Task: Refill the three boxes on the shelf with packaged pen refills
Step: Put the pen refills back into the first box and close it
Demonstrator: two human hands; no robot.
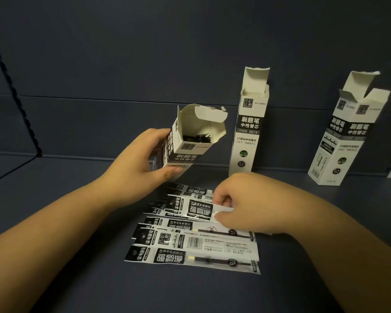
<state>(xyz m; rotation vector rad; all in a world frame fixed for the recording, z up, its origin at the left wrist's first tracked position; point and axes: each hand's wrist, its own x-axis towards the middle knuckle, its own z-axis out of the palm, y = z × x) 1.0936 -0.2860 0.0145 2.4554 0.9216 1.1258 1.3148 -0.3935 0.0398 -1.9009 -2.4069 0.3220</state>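
Glossy plastic sleeves, the packaged pen refills [196, 236] lie fanned on the shelf [54, 199] under the right hand [239, 204], which pinches the top one at its clear end; they look light, slippery and bendy, so I judge a mid-length pinch steadier. Just beyond, the left hand [140, 163] grips the tilted box [185, 141], partly filled, while two open boxes [248, 132] stand farther off.

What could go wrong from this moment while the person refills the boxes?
The left hand holds the tilted box with its open top leaning forward, so the refills already inside might slide out. The right hand pinches one packaged refill from an overlapping pile; neighbouring packets could drag along. The two upright boxes look easy to knock over.
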